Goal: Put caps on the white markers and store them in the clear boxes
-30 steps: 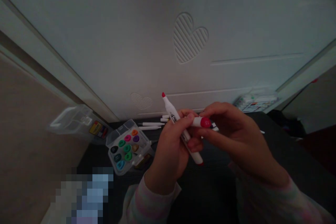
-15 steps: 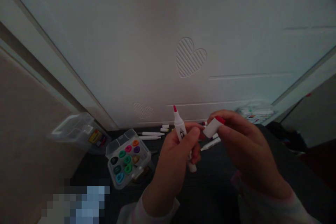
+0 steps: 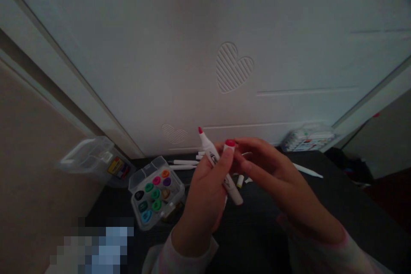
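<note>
My left hand (image 3: 205, 188) is closed round a white marker (image 3: 231, 190) that slants with its bare red tip up and to the left. A white cap with a red end (image 3: 230, 142) stands upright beside the barrel, under my left thumb. My right hand (image 3: 272, 171) is just right of the cap, its thumb and index finger apart and nothing visible between them. The index fingertip is close to the cap; whether it touches is unclear.
A clear case (image 3: 134, 186) holds several markers with coloured ends. Left of it lies a clear plastic container (image 3: 96, 158). White markers (image 3: 183, 167) and another marker (image 3: 308, 170) lie on the dark tabletop (image 3: 250, 231). A clear pack (image 3: 310, 137) stands by the white panel (image 3: 144, 51).
My right hand has brought the red-ended cap left to my left hand, where the left thumb now covers it. The right fingers have come apart. The marker tilts further left.
</note>
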A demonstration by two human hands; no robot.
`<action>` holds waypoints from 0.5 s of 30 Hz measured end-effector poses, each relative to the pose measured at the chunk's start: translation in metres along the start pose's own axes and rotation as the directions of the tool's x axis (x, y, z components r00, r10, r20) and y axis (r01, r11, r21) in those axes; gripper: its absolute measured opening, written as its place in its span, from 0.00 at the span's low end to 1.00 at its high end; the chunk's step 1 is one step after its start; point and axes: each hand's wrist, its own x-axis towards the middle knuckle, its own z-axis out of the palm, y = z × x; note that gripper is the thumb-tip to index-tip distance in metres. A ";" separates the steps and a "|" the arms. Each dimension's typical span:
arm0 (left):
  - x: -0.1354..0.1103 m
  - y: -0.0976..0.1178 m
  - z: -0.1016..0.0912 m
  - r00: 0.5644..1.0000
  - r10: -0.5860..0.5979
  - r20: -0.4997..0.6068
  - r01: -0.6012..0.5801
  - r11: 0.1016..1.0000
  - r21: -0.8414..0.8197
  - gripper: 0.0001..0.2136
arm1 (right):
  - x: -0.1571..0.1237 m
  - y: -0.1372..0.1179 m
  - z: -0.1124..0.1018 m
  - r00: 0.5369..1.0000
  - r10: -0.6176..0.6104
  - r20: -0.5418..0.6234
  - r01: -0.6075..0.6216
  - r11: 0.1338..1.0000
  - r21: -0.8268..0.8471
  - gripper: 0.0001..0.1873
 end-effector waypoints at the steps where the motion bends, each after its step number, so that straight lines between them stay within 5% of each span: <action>1: 0.000 0.001 0.000 0.995 0.073 -0.061 -0.075 0.997 -0.020 0.05 | -0.001 0.000 0.001 1.000 0.018 0.005 -0.018 1.000 0.005 0.16; 4: 0.000 0.003 -0.001 0.952 0.222 -0.210 -0.238 0.970 -0.050 0.03 | -0.002 -0.002 0.007 0.992 0.072 0.103 -0.069 0.997 -0.031 0.16; 8: -0.002 0.001 0.001 0.946 0.171 -0.274 -0.197 0.978 -0.069 0.04 | -0.002 -0.007 0.016 0.945 0.077 0.318 -0.033 0.989 -0.143 0.12; 11: -0.003 -0.002 0.002 0.952 0.120 -0.282 -0.136 0.990 -0.038 0.06 | -0.002 -0.007 0.020 0.938 0.075 0.339 -0.012 0.983 -0.183 0.10; 15: -0.001 0.002 0.000 0.939 0.185 -0.290 -0.203 0.979 -0.031 0.06 | -0.002 -0.007 0.018 0.942 0.089 0.323 -0.009 0.970 -0.242 0.11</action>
